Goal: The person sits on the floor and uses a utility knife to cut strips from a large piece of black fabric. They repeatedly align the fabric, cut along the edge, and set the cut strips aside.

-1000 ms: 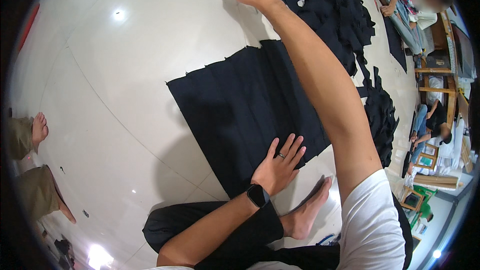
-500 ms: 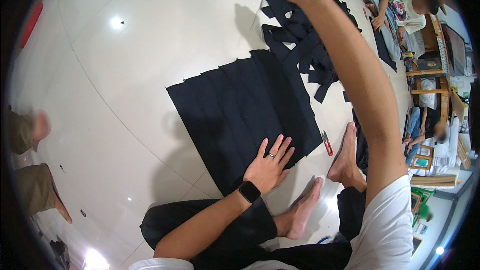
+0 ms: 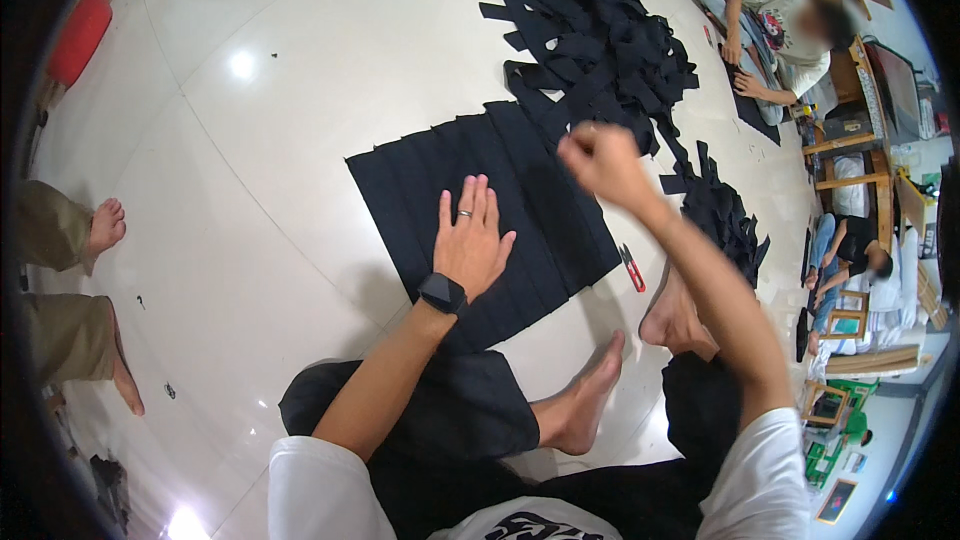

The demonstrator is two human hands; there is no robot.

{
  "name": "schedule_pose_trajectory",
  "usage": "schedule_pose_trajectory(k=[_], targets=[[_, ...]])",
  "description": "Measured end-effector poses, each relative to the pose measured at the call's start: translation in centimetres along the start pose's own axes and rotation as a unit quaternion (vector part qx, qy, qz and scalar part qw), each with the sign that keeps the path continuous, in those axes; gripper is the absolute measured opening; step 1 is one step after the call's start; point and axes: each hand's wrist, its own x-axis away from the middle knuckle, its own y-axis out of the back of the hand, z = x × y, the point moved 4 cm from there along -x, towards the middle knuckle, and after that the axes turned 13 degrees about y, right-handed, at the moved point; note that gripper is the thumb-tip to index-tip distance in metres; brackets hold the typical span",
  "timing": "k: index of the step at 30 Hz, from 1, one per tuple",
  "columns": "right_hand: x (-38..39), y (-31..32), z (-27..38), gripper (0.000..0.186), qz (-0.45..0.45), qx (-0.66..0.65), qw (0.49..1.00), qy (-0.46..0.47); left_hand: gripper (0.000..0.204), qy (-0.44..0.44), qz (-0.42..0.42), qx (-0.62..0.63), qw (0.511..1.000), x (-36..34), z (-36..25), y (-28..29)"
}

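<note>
Overlapping black fabric strips (image 3: 540, 230) lie side by side on the pale floor in front of me, like a pleated panel. My left hand (image 3: 472, 248) rests flat on them, fingers stretched out and close together, a ring on one finger and a dark watch at the wrist. Above the panel's far right part, my right hand (image 3: 607, 162) is raised with its fingers curled in, slightly blurred. Whatever those fingers hold, if anything, is hidden. Just beyond is a tangled heap of black strips (image 3: 610, 40), its near end reaching the panel.
Red-handled thread snips (image 3: 632, 268) lie right of the panel, by my foot (image 3: 590, 405). A smaller pile of black strips (image 3: 715, 202) sits farther right. Another person's feet (image 3: 107, 227) are at left. Co-workers (image 3: 790, 30) sit on the floor at right, beside wooden furniture (image 3: 850, 155).
My right hand has come back from the far edge of view toward the panel, still closed. My left hand has slid left and farther up the fabric. The view has shifted slightly.
</note>
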Motion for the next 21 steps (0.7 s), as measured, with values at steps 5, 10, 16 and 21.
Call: schedule_pose_trajectory(k=[5, 10, 16, 21], targets=[[10.6, -8.5, 1.0, 0.029, -0.045, -0.084, 0.984, -0.15, 0.105, 0.007, -0.004, -0.005, 1.0, 0.7, -0.8, -0.4], [12.2, -11.5, 2.5, 0.03, -0.159, -0.086, 0.968, -0.176, 0.125, 0.002, 0.009, -0.021, 1.0, 0.7, 0.1, -0.6], [11.9, -11.7, 3.4, 0.025, -0.135, -0.095, 0.961, -0.22, 0.133, 0.005, 0.025, -0.021, 0.999, 0.8, 0.2, -0.3], [11.9, -11.9, 2.2, 0.024, -0.111, -0.059, 0.97, -0.209, 0.135, 0.002, 0.018, -0.014, 1.0, 0.7, -0.2, -0.6]])
